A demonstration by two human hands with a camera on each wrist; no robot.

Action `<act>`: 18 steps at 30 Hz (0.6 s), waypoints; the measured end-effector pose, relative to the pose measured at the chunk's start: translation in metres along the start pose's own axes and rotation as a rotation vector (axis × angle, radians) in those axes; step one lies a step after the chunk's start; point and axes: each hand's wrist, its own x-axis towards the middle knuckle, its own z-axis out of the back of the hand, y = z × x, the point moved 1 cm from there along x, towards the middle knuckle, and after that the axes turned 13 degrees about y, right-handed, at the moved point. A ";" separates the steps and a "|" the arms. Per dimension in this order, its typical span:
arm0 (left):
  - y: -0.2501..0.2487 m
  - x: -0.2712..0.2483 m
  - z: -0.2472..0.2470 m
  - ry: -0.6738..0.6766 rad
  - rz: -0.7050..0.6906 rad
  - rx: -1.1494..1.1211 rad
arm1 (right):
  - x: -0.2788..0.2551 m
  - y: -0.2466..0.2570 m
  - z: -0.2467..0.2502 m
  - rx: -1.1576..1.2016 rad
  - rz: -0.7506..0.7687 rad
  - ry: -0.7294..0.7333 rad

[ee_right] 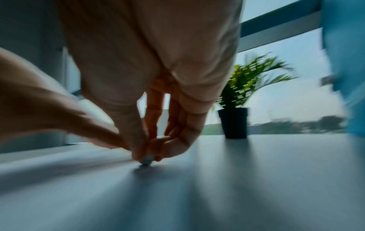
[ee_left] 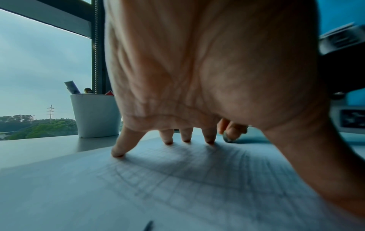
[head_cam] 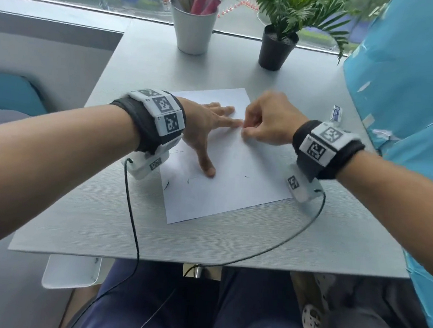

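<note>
My right grip (head_cam: 268,121) is curled tight, thumb and fingertips pinching a small pale eraser stub (ee_right: 146,161) whose tip touches the paper sheet (head_cam: 234,186). At its 9 o'clock my left grip (head_cam: 205,121) is spread open, 4 fingertips (ee_left: 118,154) and the thumb pressing the sheet down. The sheet, with faint pencil lines, lies on the grey bench (head_cam: 204,240). A white cup (head_cam: 193,30) of pens stands at the sheet's 12 o'clock, a potted plant (head_cam: 277,49) at 1 o'clock, and a small white-and-blue packet (head_cam: 336,113) at my right grip's 3 o'clock.
</note>
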 end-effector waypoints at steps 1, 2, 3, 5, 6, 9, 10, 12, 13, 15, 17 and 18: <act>0.001 0.000 0.000 0.003 0.001 -0.001 | -0.005 0.010 -0.010 -0.009 0.037 0.036; 0.001 0.000 -0.001 0.002 -0.004 -0.002 | -0.014 0.021 -0.020 -0.017 0.078 0.089; 0.001 0.001 -0.001 -0.001 -0.008 0.001 | -0.020 0.027 -0.026 -0.013 0.111 0.140; 0.001 0.001 -0.001 0.000 -0.008 0.003 | -0.017 0.022 -0.018 -0.013 0.093 0.160; 0.001 0.002 -0.001 0.002 -0.002 0.002 | -0.009 0.013 -0.008 -0.015 0.043 0.109; -0.001 0.001 -0.001 0.004 0.021 -0.004 | 0.005 -0.005 0.007 -0.065 -0.024 -0.026; -0.001 0.002 -0.001 0.004 0.025 -0.005 | 0.003 0.001 0.001 -0.061 -0.004 -0.026; -0.001 0.002 -0.001 0.000 0.019 -0.003 | -0.013 0.021 -0.017 -0.035 0.077 0.060; -0.001 0.002 -0.001 -0.002 0.012 0.002 | -0.022 0.029 -0.026 -0.019 0.116 0.132; -0.001 0.000 -0.001 0.002 0.007 0.005 | -0.025 0.030 -0.025 -0.025 0.141 0.214; -0.002 -0.001 -0.002 0.013 0.019 0.000 | -0.008 0.013 -0.005 -0.056 0.065 0.118; -0.003 -0.001 -0.002 0.019 0.029 0.003 | -0.001 0.004 0.006 -0.066 0.004 0.059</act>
